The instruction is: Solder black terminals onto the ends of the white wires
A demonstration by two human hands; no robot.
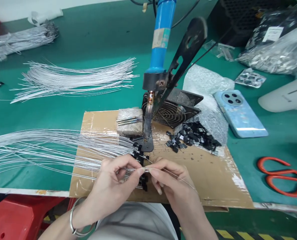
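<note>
My left hand (120, 181) and my right hand (172, 178) meet fingertip to fingertip over the cardboard sheet (213, 180). Each pinches a thin wire (181, 179); a strand of it trails right across my right hand. What lies exactly between the fingertips is too small to tell. Beside and behind my left hand, a spread of white wires (93, 141) runs in from the left, with small black plastic ends (137, 153) at its right tips. Just beyond my hands, a blue-handled heating tool (160, 40) points its metal nozzle (147, 123) downward.
Small black pieces (198, 136) lie on plastic wrap, near a fan with a round grille (171, 115). A whitish block (129, 121) bears thin metal rods. Farther out are a wire bundle (80, 78), a blue phone (242, 115) and red-handled scissors (283, 176).
</note>
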